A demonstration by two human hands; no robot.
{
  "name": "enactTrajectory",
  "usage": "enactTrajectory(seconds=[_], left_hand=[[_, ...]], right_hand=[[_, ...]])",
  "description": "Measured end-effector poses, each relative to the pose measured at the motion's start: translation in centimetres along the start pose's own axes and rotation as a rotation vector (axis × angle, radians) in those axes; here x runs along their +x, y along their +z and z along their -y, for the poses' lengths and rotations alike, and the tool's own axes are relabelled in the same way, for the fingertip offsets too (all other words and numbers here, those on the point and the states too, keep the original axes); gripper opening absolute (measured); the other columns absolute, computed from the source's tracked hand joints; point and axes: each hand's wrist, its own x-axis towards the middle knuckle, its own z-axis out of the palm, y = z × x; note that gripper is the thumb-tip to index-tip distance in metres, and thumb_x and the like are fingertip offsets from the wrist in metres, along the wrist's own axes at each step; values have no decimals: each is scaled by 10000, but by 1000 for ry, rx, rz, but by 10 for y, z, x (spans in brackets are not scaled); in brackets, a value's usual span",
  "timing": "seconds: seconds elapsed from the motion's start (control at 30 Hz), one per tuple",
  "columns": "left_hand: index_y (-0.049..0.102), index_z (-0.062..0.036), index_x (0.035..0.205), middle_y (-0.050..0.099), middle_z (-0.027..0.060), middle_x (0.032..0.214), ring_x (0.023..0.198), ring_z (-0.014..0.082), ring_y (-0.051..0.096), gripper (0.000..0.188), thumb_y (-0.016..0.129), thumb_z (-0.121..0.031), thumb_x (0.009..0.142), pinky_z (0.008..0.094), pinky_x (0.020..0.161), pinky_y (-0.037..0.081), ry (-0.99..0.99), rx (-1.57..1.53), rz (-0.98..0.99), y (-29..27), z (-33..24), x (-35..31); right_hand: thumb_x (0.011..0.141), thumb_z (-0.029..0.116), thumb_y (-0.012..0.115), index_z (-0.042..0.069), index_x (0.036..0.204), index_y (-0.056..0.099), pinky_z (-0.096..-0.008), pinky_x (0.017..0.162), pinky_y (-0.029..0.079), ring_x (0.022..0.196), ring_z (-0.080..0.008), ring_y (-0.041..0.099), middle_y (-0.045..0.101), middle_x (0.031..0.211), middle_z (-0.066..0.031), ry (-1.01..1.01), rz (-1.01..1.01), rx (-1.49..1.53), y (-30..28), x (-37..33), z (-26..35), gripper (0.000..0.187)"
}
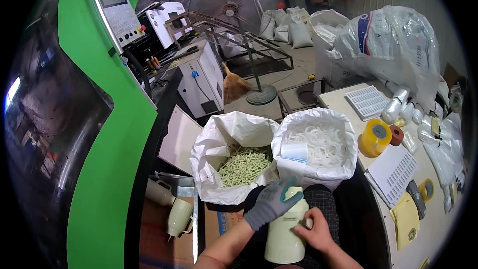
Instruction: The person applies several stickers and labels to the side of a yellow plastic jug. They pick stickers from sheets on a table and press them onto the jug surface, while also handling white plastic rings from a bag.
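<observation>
Fingers of the gloved left hand (pixel 273 202) curled round the top of the pale jug (pixel 284 241); the right hand (pixel 317 230) clasped its handle side. Above the lap (pixel 324 205), loosened grips could drop it.

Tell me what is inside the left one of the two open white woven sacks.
The left open white woven sack holds a pile of short, pale green rod-shaped pieces. Only the top layer shows; whatever lies beneath, and the sack's bottom, is covered.

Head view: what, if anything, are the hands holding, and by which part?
A pale green jug: the gloved left hand has it near its top, the bare right hand at its handle.
</observation>
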Motion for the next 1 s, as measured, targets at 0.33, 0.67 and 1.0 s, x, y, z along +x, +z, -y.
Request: enactTrajectory(seconds=[0.33,0.67,1.0], left_hand=[[650,2,1237,675,96,1148,990,185,630,349,721,-237,993,347,894,522,-364,-473,229,63,118,-2],[650,-45,1248,628,182,1258,1151,397,625,402,762,-234,912,481,976,522,356,-152,225,104,-100,60],[612,-47,1329,590,203,1372,1191,361,627,505,683,-367,944,448,1025,522,1127,-98,565,357,-318,40]], right_hand=[[1058,321,656,30,948,672,-277,694,474,802,-68,540,614,838,29,48,-120,581,-79,-36,-14,312],[924,410,756,74,964,687,-417,763,531,889,-320,694,731,967,-122,604,-1215,-487,-265,-198,-133,346],[899,354,756,81,946,686,-404,767,526,891,-295,679,688,959,-83,654,-1321,-610,-306,-213,-173,285]])
